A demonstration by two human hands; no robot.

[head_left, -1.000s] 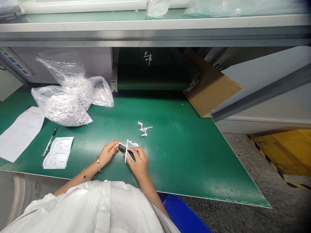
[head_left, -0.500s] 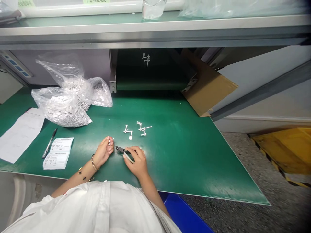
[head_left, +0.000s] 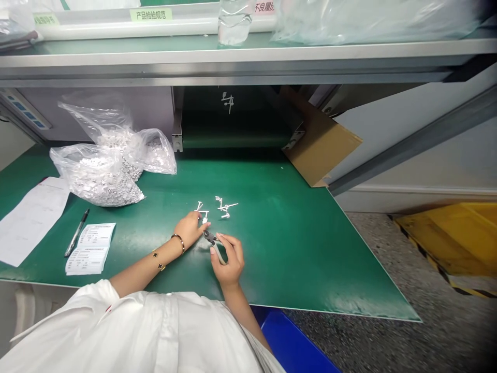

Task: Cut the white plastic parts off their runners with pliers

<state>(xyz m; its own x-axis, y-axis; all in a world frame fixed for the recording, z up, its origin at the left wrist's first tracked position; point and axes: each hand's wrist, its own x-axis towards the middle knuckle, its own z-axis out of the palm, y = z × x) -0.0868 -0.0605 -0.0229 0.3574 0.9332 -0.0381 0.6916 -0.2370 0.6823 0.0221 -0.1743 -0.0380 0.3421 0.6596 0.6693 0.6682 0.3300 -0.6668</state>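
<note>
My left hand (head_left: pixel 189 229) has its fingers closed at a small branched white plastic sprue (head_left: pixel 205 218) on the green table; the fingers partly hide the grip. Just to the right lies a second white sprue (head_left: pixel 225 207), touched by neither hand. In my right hand (head_left: pixel 230 261) is a pair of side cutters (head_left: pixel 218 252), its grey handles between thumb and fingers. The dark jaws point up and left, close beside my left thumb and the lower end of the first sprue.
Clear plastic bags (head_left: pixel 104 181) full of small white parts stand back left. Nearby lie a paper sheet (head_left: pixel 33 220), a pen (head_left: pixel 76 233) and printed slips (head_left: pixel 91 248). A conveyor belt (head_left: pixel 240 122) carries another sprue beneath the shelf edge (head_left: pixel 217 57); cardboard (head_left: pixel 326 147) leans right of it.
My left hand has moved right and forward from the small white parts it held to the nearer sprue. My right hand and the cutters have shifted slightly right. The camera view has tilted up a little.
</note>
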